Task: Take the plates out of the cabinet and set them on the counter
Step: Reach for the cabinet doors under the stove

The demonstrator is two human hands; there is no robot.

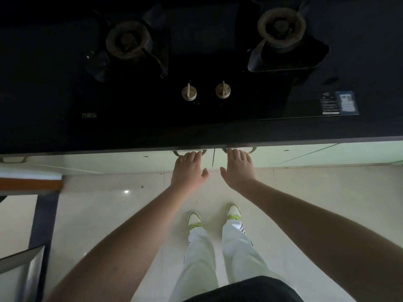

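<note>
The stove top [196,62] is very dark, the floor [316,192] is bright, and edges bend outward

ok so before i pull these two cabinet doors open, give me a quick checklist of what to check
1. Left hand on the left handle: ok, fingers reach over it.
2. Right hand on the right handle: ok, fingers reach over it.
3. Firm grip on both: cannot tell, the fingertips are hidden under the counter edge.
4. Doors still closed: ok, they look flush, only a thin seam between them.
5. Feet clear of the door swing: ok, shoes stand back from the cabinet.
6. Room on the counter for plates: not ok right here, the stove takes up this stretch.
</note>
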